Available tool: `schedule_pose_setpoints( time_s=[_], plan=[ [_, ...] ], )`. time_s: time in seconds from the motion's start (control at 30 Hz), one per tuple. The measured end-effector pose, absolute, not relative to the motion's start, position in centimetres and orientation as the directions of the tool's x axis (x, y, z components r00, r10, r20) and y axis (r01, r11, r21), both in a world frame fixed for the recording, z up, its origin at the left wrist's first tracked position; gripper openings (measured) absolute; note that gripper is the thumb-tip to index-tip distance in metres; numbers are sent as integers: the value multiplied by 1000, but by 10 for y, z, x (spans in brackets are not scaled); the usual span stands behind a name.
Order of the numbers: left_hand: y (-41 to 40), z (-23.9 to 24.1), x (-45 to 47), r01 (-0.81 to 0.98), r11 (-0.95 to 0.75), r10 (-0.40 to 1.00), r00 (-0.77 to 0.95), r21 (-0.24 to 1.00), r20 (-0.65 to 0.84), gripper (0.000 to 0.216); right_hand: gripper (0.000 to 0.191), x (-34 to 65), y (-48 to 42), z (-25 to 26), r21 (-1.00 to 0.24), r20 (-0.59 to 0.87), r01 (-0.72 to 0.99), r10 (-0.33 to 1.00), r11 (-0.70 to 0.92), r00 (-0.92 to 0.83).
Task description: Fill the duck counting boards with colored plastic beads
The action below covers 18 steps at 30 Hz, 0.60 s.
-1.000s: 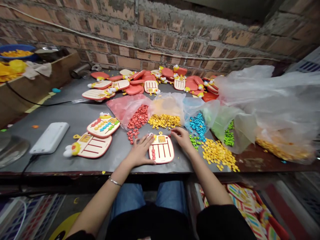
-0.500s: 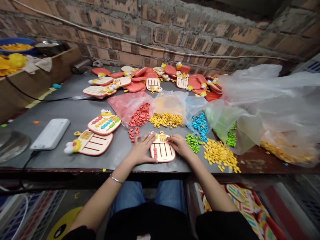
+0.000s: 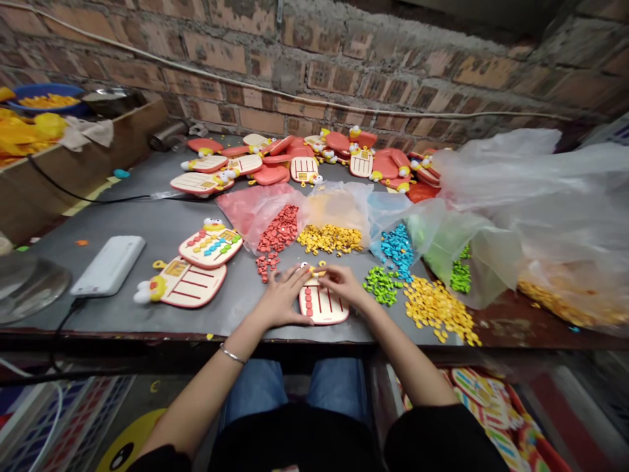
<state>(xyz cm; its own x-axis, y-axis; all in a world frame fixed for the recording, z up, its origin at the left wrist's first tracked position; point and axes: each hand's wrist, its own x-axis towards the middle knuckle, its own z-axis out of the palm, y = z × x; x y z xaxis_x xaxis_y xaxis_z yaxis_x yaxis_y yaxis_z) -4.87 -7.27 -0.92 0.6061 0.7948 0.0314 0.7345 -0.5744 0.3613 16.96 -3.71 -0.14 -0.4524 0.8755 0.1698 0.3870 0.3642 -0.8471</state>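
A small cream and red toy board (image 3: 324, 307) with slots lies at the table's front edge; its left slot holds a column of red beads. My left hand (image 3: 282, 298) rests flat on the board's left side, fingers spread. My right hand (image 3: 341, 285) sits over the board's top, fingers curled in a pinch on something too small to make out. Just beyond lie heaps of red beads (image 3: 275, 236), yellow beads (image 3: 329, 239), blue beads (image 3: 397, 244), green beads (image 3: 378, 285) and more yellow ones (image 3: 437, 309), spilling from plastic bags.
Two more boards (image 3: 184, 287) lie left, one filled with coloured beads (image 3: 211, 246). A white device (image 3: 109, 265) with a cable sits farther left. A pile of red boards (image 3: 304, 160) is by the brick wall. Big clear bags (image 3: 531, 210) fill the right.
Red beads now fill the board's left slot. My right hand came from the beads at the right to the board's top. The left hand stayed on the board.
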Motion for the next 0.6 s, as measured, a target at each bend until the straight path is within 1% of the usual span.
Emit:
schedule_pose_setpoints(
  time_s=[0.07,0.1,0.13,0.2,0.27,0.33,0.4,0.47,0.53,0.6],
  plan=[
    [-73,-7,-48,736,-578,791,611,353,24,108,19,182,-20,-3,-807,219,493,940,325,-262],
    [-74,-7,-47,735,-581,789,614,348,22,105,16,185,-10,-5,-758,253,572,950,312,-183],
    [-74,-6,-47,734,-586,787,617,343,22,103,13,187,0,-6,-692,278,656,950,301,-143],
    [-74,-6,-47,730,-594,782,622,337,31,100,10,183,17,-7,-529,266,800,950,284,-161],
    [-74,-6,-48,728,-598,781,623,336,41,100,12,175,27,-7,-384,207,880,955,279,-213],
    [-75,-7,-48,730,-595,784,620,337,41,100,16,169,29,-7,-304,168,910,956,281,-239],
    [-74,-7,-49,731,-592,785,619,339,36,99,17,169,26,-7,-314,189,902,951,296,-246],
    [-74,-7,-49,729,-592,783,621,344,33,100,19,175,18,-7,-395,265,854,932,339,-247],
    [-74,-6,-49,727,-592,783,621,347,34,100,20,184,7,-6,-499,357,763,900,410,-250],
    [-74,-6,-48,726,-594,783,621,347,39,98,19,193,-7,-3,-566,414,674,871,474,-265]
  ],
)
